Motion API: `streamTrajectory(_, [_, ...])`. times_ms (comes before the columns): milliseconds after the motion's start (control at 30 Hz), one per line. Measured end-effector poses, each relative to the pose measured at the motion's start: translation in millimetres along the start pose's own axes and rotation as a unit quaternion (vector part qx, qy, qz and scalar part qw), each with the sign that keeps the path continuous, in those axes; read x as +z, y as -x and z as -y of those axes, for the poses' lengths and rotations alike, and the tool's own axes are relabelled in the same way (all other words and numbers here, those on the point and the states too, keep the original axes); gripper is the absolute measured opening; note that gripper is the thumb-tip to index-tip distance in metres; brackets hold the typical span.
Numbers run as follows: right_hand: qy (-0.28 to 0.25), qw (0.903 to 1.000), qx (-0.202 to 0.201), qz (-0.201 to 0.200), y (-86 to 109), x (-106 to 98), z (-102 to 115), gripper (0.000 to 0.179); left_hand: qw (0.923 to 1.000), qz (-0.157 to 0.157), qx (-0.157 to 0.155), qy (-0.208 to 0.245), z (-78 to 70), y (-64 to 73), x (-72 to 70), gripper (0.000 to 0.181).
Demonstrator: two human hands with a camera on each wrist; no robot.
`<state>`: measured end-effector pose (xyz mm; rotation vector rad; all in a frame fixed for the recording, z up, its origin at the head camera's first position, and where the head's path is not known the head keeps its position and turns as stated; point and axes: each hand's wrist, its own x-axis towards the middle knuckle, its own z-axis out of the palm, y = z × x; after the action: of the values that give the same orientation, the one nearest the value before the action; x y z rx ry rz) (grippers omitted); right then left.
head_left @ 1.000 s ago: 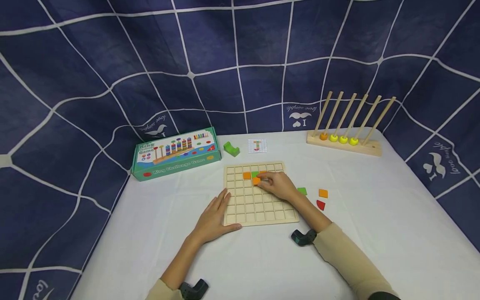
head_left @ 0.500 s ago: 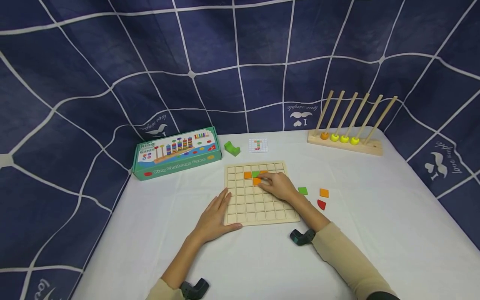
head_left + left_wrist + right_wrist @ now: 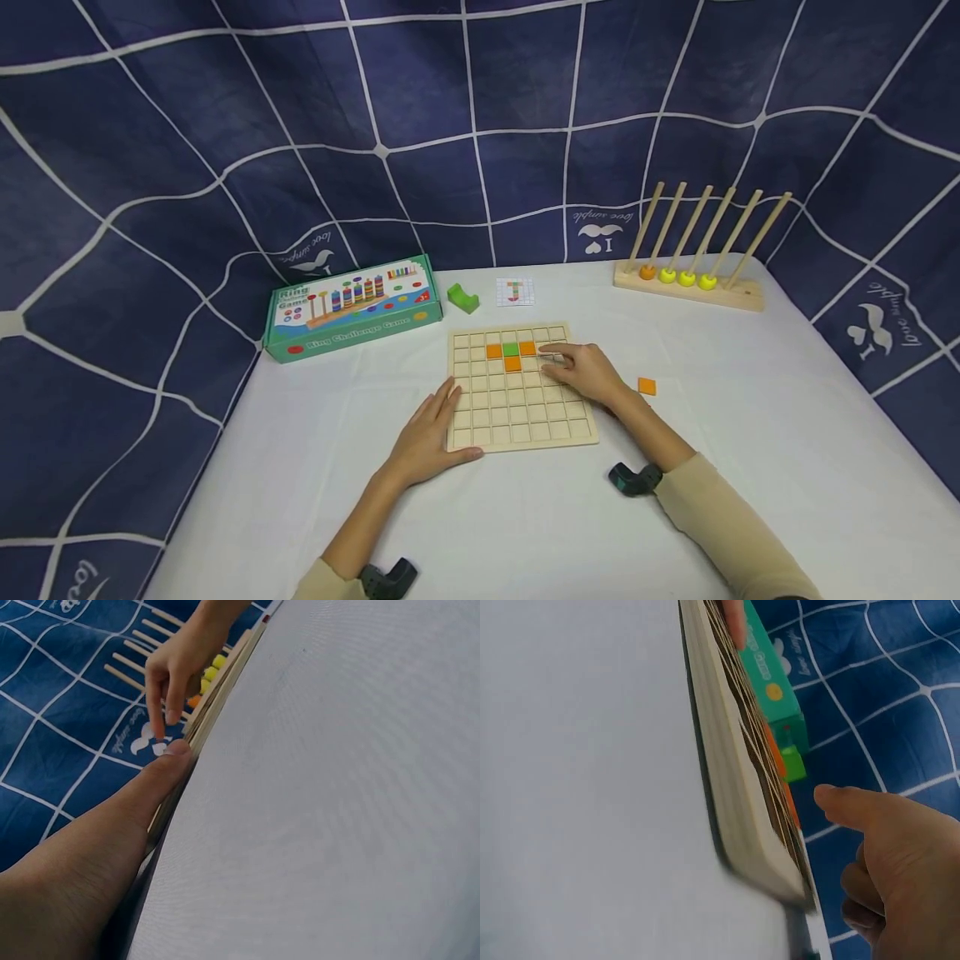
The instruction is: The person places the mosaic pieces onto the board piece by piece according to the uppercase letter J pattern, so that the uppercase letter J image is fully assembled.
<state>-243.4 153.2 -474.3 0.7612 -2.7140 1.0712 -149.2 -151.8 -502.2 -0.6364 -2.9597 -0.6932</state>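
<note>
A wooden grid board (image 3: pixel 498 414) lies on the table. On it, in the far rows, a green square tile (image 3: pixel 511 350) sits between an orange tile (image 3: pixel 493 352) and a second orange tile (image 3: pixel 528 348); a third orange tile (image 3: pixel 512 364) is just below the green one. My left hand (image 3: pixel 422 437) rests against the board's left edge with fingers extended and thumb near the front corner. Over the board's right part hovers my right hand (image 3: pixel 588 372), holding nothing, thumb and fingers apart. In the right wrist view its thumb (image 3: pixel 855 806) points towards the tiles.
One loose orange tile (image 3: pixel 647 387) lies right of the board, beyond my right forearm. Behind the board are a pattern card (image 3: pixel 515 292), a green curved block (image 3: pixel 462 298) and a green game box (image 3: pixel 356 308). A peg stand (image 3: pixel 688 287) with beads is back right.
My right hand has let go of the lower orange tile and moved right, away from the tiles. Its arm now covers the loose green and red pieces. My left hand has stayed still.
</note>
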Motion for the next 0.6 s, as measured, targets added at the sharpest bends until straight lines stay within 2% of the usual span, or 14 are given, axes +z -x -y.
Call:
streamTrajectory(167, [0.006,0.9999,0.005,-0.008,18.1,-21.8,-13.9,0.034,1.0000,0.000,0.001,0.003,1.0,0.2,1.3,0.109])
streamTrajectory(367, [0.011,0.9992,0.039,0.003,43.1,-49.6,-33.1,0.036,1.0000,0.002,0.004,0.001,1.5,0.3,0.4,0.109])
streamTrajectory(600, [0.030,0.9970,0.062,0.035,61.2,-63.9,-44.4,0.035,1.0000,0.008,0.005,-0.001,0.6,-0.5,-0.5,0.109])
